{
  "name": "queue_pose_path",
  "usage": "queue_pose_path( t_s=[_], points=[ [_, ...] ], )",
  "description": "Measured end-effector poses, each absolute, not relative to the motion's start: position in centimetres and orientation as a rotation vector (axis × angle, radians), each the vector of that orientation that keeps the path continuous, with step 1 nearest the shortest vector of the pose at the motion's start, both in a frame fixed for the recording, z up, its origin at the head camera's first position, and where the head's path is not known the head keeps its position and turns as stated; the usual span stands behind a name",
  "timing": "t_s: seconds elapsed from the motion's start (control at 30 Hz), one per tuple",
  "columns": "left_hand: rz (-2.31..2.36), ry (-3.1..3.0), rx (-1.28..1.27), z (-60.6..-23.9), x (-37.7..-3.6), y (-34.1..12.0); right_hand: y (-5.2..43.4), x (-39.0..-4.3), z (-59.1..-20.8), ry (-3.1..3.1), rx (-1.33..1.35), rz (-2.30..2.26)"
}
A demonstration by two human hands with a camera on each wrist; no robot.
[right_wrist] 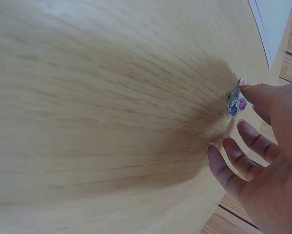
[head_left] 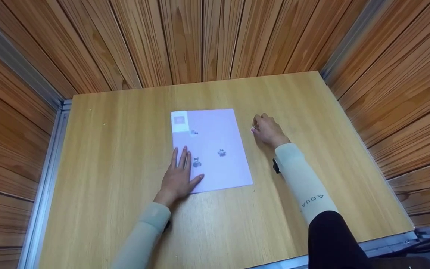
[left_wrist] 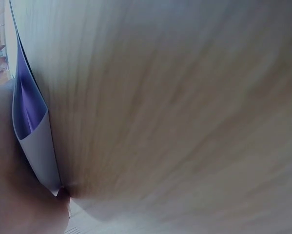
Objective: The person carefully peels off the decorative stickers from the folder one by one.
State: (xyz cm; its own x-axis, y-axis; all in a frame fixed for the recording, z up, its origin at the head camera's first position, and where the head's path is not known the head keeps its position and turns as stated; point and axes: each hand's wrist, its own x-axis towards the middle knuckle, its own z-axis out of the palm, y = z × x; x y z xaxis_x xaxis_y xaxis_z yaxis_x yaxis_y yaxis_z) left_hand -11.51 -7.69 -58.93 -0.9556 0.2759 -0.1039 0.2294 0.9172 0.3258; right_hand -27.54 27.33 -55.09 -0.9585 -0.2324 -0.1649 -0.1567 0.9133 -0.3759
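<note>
Small colourful sticker (right_wrist: 237, 101) pinched upright beside the flat lilac sheet (head_left: 211, 149).

a small recording booth: a light wooden table (head_left: 125, 149) boxed in by wood-panelled walls (head_left: 185, 41) with aluminium framing (head_left: 17, 63)

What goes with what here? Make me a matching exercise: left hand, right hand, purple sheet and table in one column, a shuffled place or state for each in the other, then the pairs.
Things:
1. left hand
2. right hand
3. purple sheet
4. table

States:
A. lies flat on the table, bearing small stickers
B. pinches a small sticker at its fingertips
C. light wood, carries everything else
D. rests flat, fingers straight, on the sheet's near left corner

Pairs: 1-D, 2-B, 3-A, 4-C
</note>
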Motion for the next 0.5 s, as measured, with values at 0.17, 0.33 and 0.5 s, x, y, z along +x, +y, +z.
queue_pose_path(
  t_s=[0.17, 0.33, 0.5],
  points=[
    [0.478, 2.927, 0.389, -58.9, -11.5, -7.6, 27.4, -27.4, -55.1, 2.866, -0.297, -0.528],
    [0.474, 2.936, 0.403, -58.9, -11.5, -7.7, 27.3, -27.3, -54.8, 2.873, -0.326, -0.503],
    [0.477, 2.944, 0.415, -59.0, -11.6, -7.7, 26.9, -27.3, -54.1, 2.89, -0.357, -0.455]
  ],
)
